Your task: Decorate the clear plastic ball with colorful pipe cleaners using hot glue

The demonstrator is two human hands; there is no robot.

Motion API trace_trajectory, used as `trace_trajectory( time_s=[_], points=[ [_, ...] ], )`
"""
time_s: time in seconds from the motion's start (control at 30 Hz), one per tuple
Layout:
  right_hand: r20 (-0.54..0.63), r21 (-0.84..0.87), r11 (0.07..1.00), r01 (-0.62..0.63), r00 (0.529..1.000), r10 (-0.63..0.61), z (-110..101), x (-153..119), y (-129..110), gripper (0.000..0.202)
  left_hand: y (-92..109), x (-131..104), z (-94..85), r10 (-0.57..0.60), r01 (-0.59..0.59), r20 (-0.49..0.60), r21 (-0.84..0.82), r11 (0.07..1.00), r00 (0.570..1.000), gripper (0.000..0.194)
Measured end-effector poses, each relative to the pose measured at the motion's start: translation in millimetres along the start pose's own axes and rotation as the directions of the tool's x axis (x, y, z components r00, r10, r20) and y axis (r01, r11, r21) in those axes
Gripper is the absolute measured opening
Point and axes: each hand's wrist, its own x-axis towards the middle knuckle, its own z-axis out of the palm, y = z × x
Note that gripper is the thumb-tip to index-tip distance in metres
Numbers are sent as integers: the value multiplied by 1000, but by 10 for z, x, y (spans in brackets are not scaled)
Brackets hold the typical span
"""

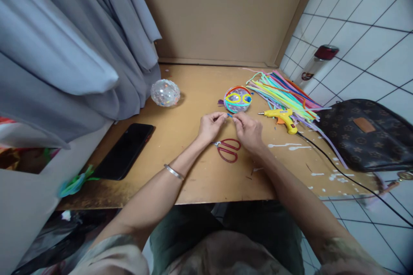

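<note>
Between my fingertips is a short blue pipe cleaner (229, 115), pinched at both ends. My left hand (211, 126) grips its left end and my right hand (248, 131) its right end, both just above the table. Right behind them sits a clear ball (238, 99) decorated with yellow loops, red, turquoise and purple strips and a blue spot. Red-handled scissors (229, 150) lie below my hands, their blades partly hidden by my left wrist.
A yellow glue gun (280, 118) with a black cord lies right, beside a pile of colourful pipe cleaners (284, 92). A brown patterned bag (368, 137) and a bottle (318, 64) stand farther right. Left are a clear speckled ball (165, 93), a black phone (125, 150) and a grey curtain (97, 43).
</note>
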Motion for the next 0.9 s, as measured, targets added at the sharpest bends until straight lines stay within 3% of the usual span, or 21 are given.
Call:
trace_trajectory(
  time_s=[0.13,0.27,0.37,0.6,0.9],
  points=[
    [46,120,990,-74,997,69,-47,71,129,29,-14,52,-62,-78,82,40,-95,992,996,24],
    [86,157,988,-11,996,-2,-66,105,167,28,6,50,-93,-131,152,179,-108,982,975,29],
    [105,136,989,50,992,-65,-77,112,175,28,21,41,-100,-153,195,277,-134,972,949,31],
    [115,-11,993,121,986,-119,-114,143,217,28,34,47,-120,-178,278,365,-243,929,914,35],
    [97,-61,977,205,975,-199,-133,147,191,29,60,43,-132,-259,425,475,-283,860,841,37]
  ],
)
